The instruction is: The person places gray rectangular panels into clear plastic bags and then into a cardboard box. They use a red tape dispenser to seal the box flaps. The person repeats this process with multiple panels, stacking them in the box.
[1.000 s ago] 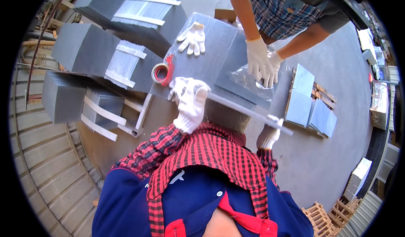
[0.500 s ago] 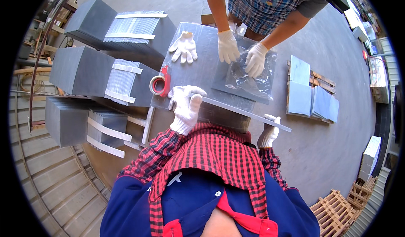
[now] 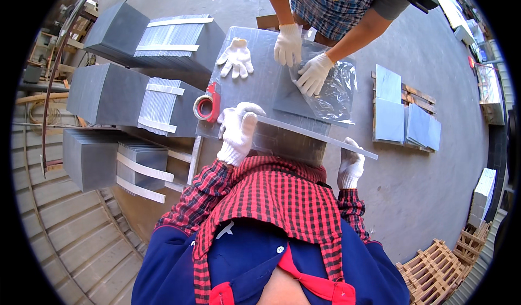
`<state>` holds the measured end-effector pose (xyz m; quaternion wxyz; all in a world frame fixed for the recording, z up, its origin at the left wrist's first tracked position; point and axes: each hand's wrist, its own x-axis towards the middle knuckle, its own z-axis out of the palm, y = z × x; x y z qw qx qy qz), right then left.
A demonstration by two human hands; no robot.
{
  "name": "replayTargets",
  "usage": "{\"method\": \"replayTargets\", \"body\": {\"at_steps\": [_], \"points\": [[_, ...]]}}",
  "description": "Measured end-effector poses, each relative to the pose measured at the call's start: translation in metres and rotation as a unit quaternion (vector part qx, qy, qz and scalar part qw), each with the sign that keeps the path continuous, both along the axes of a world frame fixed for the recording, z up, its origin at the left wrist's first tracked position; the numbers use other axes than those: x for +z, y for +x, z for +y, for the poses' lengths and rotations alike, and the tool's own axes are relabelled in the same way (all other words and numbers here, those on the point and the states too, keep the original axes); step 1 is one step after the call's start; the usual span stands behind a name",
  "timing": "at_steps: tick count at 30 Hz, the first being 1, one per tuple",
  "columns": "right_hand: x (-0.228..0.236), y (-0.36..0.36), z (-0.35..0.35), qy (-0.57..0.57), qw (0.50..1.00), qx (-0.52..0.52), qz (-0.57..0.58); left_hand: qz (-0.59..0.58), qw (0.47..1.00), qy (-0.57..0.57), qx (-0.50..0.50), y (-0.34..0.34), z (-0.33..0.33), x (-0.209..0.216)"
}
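A thin grey stone slab (image 3: 316, 136) stands on edge across my front, its long edge slanting down to the right. In a white knit glove, my left hand (image 3: 237, 130) is closed on the slab's left end, fingers over the top. My right hand (image 3: 351, 165), also gloved, grips it close to its right end; part of that hand is hidden. Past the slab, a co-worker's gloved hands, one (image 3: 288, 45) by a clear plastic bag (image 3: 337, 94) and one (image 3: 313, 76) pressing on it, are over a dark grey slab (image 3: 290, 100) on the worktable (image 3: 259, 77).
A spare white glove (image 3: 235, 59) and a red tape dispenser (image 3: 213, 101) lie on the table's left side. Strapped slab stacks (image 3: 106, 93) stand left. Several slabs (image 3: 388, 121) rest on a pallet at right. Wooden pallets (image 3: 434, 269) occupy the lower right.
The co-worker's hands have shifted, one up and left, the other leftward across the bag. My right hand has shifted slightly on the slab; my left stays at its end.
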<state>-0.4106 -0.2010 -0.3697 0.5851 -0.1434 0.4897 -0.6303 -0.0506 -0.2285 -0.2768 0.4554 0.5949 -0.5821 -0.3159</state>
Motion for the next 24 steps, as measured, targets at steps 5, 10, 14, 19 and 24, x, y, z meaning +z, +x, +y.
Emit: {"method": "replayTargets", "body": {"at_steps": [5, 10, 14, 19, 24], "points": [[0.017, 0.0, 0.006, 0.073, 0.978, 0.096, 0.169, 0.002, 0.999, 0.002, 0.037, -0.006, -0.002, 0.002], [0.014, 0.006, -0.018, 0.109, 0.945, 0.187, 0.247, 0.054, 0.998, 0.003, 0.024, -0.006, -0.002, 0.001], [-0.03, -0.003, -0.033, 0.007, 0.919, 0.243, 0.311, 0.071, 0.997, -0.019, 0.014, -0.004, -0.002, -0.012], [-0.047, -0.013, -0.034, -0.019, 0.92, 0.252, 0.299, -0.088, 0.995, 0.049, 0.007, -0.002, -0.002, -0.025], [-0.04, -0.012, -0.035, -0.04, 0.902, 0.267, 0.337, -0.148, 0.988, 0.043, -0.025, 0.006, -0.006, -0.051]]}}
